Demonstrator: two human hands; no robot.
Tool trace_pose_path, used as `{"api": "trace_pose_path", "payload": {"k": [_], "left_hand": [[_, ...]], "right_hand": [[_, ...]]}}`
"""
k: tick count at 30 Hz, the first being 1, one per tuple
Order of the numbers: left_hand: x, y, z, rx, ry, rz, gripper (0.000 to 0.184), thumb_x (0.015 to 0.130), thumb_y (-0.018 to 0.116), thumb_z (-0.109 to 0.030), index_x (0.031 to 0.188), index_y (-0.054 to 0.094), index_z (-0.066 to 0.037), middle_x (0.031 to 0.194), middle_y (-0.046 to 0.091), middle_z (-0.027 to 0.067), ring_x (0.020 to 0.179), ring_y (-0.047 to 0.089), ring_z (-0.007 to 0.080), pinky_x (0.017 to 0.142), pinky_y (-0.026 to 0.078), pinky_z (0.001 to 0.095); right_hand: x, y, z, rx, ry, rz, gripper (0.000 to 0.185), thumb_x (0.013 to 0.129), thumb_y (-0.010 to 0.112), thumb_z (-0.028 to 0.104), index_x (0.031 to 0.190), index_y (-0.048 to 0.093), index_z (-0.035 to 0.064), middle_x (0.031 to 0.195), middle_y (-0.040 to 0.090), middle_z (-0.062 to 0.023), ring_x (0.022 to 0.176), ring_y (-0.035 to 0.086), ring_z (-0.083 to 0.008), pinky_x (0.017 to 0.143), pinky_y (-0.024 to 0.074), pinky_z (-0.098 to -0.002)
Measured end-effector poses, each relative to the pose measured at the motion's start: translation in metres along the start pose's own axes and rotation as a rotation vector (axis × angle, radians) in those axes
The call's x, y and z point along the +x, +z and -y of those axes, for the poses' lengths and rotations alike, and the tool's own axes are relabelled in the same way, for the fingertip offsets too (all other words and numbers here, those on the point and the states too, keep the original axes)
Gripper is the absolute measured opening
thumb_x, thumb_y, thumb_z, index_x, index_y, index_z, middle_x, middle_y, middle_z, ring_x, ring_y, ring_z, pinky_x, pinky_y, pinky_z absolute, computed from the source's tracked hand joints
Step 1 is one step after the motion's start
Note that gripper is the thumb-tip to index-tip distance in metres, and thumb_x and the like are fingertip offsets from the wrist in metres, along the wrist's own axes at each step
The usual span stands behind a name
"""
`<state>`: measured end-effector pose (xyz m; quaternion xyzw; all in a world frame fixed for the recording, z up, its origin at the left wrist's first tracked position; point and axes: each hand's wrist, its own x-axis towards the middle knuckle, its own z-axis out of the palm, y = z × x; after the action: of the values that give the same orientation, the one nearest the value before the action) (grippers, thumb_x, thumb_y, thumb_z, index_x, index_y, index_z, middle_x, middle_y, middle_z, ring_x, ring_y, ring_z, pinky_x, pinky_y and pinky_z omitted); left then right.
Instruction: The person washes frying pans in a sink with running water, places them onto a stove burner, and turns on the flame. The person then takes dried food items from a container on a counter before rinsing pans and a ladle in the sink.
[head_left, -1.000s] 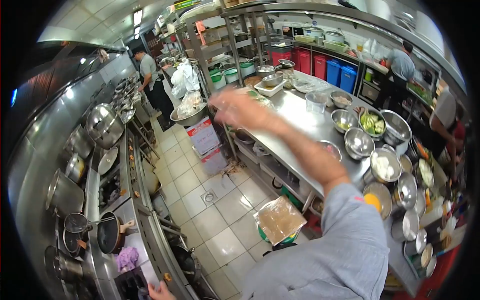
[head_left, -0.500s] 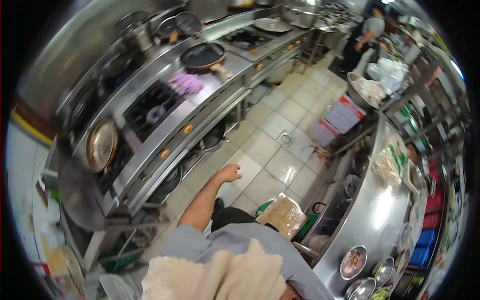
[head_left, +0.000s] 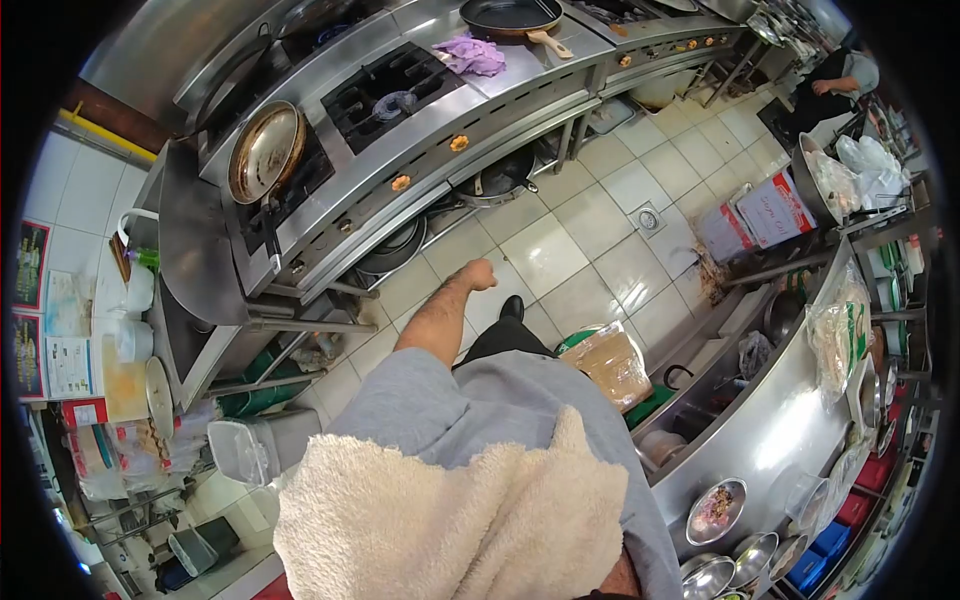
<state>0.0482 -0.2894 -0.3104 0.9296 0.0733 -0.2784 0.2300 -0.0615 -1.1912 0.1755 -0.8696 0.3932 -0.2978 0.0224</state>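
My left hand (head_left: 478,273) hangs over the tiled floor between the stove and the work counter, its fingers curled in and nothing visible in them. It touches nothing. Nearest to it are the stove's lower shelf with dark pans (head_left: 393,247) and my black shoe (head_left: 512,308). Of my right arm only a bit of skin shows at the bottom edge, and the hand is out of sight. A cream towel (head_left: 450,510) lies over my grey shirt.
On the stove stand a worn frying pan (head_left: 267,152), a purple cloth (head_left: 470,56) and a black pan (head_left: 512,14). The steel counter (head_left: 745,440) holds metal bowls (head_left: 717,511). A wrapped cardboard box (head_left: 606,370) sits low beside me. A person (head_left: 835,85) stands far right.
The view has swung left, so the stove and counter sit farther right and more of the left wall shows. My left hand's fingers look more curled.
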Motion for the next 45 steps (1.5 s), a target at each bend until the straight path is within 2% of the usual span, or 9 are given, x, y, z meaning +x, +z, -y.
{"api": "trace_pose_path", "payload": {"k": [14,19,24,27,30,34,36,41,45], "left_hand": [[0.004,-0.029,0.051,-0.062,-0.119,-0.090,0.031,0.068,0.063,-0.028,0.086,0.065,-0.003,0.097,0.061,0.0173,0.094,0.057,0.0302,0.082,0.046,0.0369],[0.027,-0.065,0.071,-0.405,-0.425,-0.567,0.048,0.067,0.064,-0.028,0.103,0.055,0.003,0.105,0.057,0.0230,0.100,0.054,0.0334,0.086,0.043,0.0373],[0.071,-0.098,0.122,-0.699,-0.652,-0.965,0.056,0.063,0.071,-0.031,0.096,0.055,0.011,0.094,0.060,0.0243,0.089,0.059,0.0334,0.076,0.047,0.0382],[0.126,-0.090,0.196,-1.028,-0.802,-0.813,0.047,0.062,0.075,-0.029,0.092,0.056,0.002,0.085,0.059,0.0135,0.074,0.058,0.0194,0.052,0.046,0.0362],[0.089,-0.129,0.165,-1.338,-0.720,-0.786,0.066,0.057,0.077,-0.034,0.109,0.051,-0.002,0.085,0.060,0.0128,0.074,0.060,0.0242,0.064,0.050,0.0376],[0.087,-0.144,0.163,-1.490,-0.642,-0.658,0.037,0.065,0.074,-0.031,0.096,0.060,-0.014,0.077,0.057,0.0011,0.062,0.052,0.0142,0.049,0.042,0.0281],[0.098,-0.143,0.174,-1.565,-0.549,-0.581,0.035,0.064,0.077,-0.029,0.090,0.056,-0.017,0.073,0.052,0.0001,0.057,0.048,0.0130,0.046,0.040,0.0262],[0.109,-0.139,0.176,-1.714,-0.521,-0.748,0.018,0.073,0.070,-0.014,0.079,0.054,-0.010,0.062,0.049,0.0001,0.050,0.044,0.0097,0.042,0.037,0.0223],[0.109,-0.140,0.171,-1.664,-0.502,-0.806,0.016,0.073,0.069,-0.013,0.073,0.054,-0.010,0.061,0.049,-0.0006,0.051,0.046,0.0098,0.044,0.038,0.0225]], "right_hand": [[-0.101,-0.079,0.018,0.404,0.047,-0.506,0.029,0.067,0.064,0.002,0.095,0.056,0.0026,0.088,0.054,-0.0055,0.078,0.052,-0.0153,0.067,0.0433,-0.0266],[-0.183,-0.074,0.132,0.883,-0.085,-0.550,0.028,0.067,0.064,0.002,0.094,0.057,0.0019,0.086,0.054,-0.0047,0.076,0.052,-0.0145,0.066,0.0430,-0.0261],[-0.283,0.026,0.315,1.439,-0.051,0.122,0.026,0.066,0.063,0.002,0.092,0.057,0.0013,0.084,0.054,-0.0039,0.074,0.051,-0.0137,0.065,0.0426,-0.0256],[-0.359,0.071,0.467,1.508,-0.187,0.574,0.062,0.067,0.060,-0.001,0.124,0.036,0.0011,0.073,0.048,-0.0025,0.051,0.044,-0.0097,0.047,0.0383,-0.0213],[-0.416,0.120,0.564,1.556,-0.069,1.097,0.056,0.076,0.058,0.003,0.126,0.034,0.0065,0.070,0.044,-0.0011,0.048,0.044,-0.0093,0.042,0.0363,-0.0223],[-0.459,0.159,0.640,1.470,-0.020,1.328,0.052,0.076,0.058,0.002,0.123,0.038,0.0053,0.071,0.045,-0.0021,0.048,0.044,-0.0088,0.043,0.0365,-0.0213],[-0.461,0.175,0.651,1.460,-0.056,1.278,0.063,0.070,0.065,0.005,0.127,0.036,0.0045,0.071,0.046,-0.0011,0.048,0.042,-0.0072,0.042,0.0346,-0.0206],[-0.415,0.180,0.612,1.199,-0.148,0.825,0.071,0.062,0.060,-0.001,0.129,0.036,0.0013,0.106,0.051,-0.0046,0.089,0.048,-0.0112,0.077,0.0393,-0.0205],[-0.363,0.149,0.538,1.023,0.005,0.563,0.068,0.065,0.060,0.001,0.129,0.038,0.0029,0.109,0.052,-0.0055,0.089,0.050,-0.0128,0.079,0.0405,-0.0224]]}}
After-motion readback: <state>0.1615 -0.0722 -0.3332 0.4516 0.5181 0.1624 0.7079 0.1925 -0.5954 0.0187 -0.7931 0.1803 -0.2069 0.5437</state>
